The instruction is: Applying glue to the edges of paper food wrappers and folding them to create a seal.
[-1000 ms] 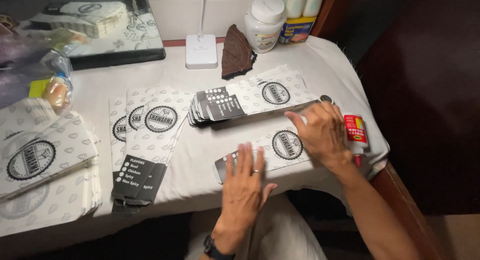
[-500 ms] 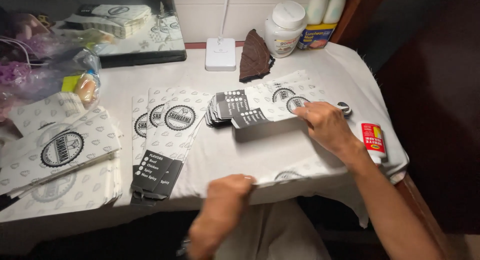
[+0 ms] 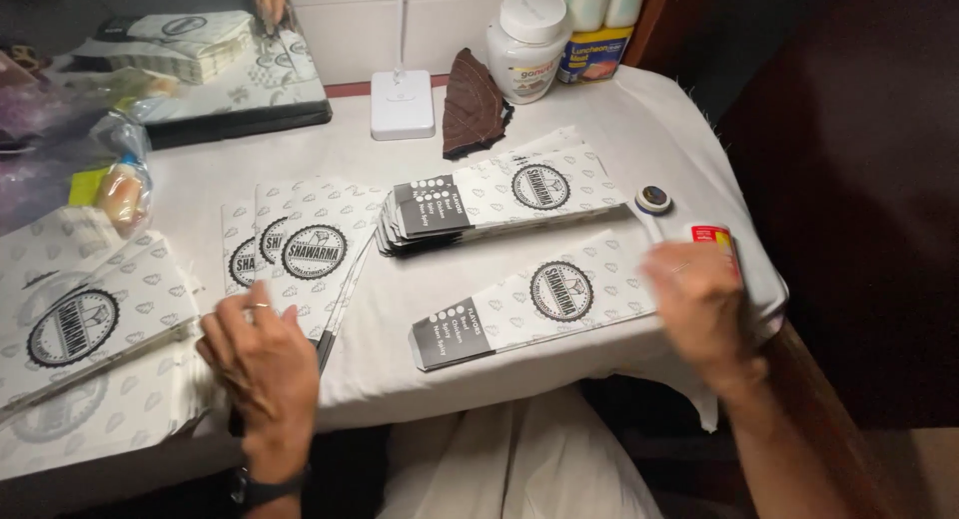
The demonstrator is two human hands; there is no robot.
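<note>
White paper sleeve [image 3: 559,304] under the right hand [image 3: 699,304] — fingers spread, blurred.

Left hand [image 3: 262,359] lies flat, fingers spread, on bottom end of a stack of white paper bags w/ round black marks [image 3: 305,251], near front edge of white cloth-covered table [image 3: 440,384]. Right hand [image 3: 702,304] is blurry, palm down, touching right end of one flat white paper bag w/ a dark end [image 3: 529,309]. A fanned pile of same bags [image 3: 499,197] lies just behind. Small round black-and-white thing [image 3: 653,199] sits near right hand.
</note>
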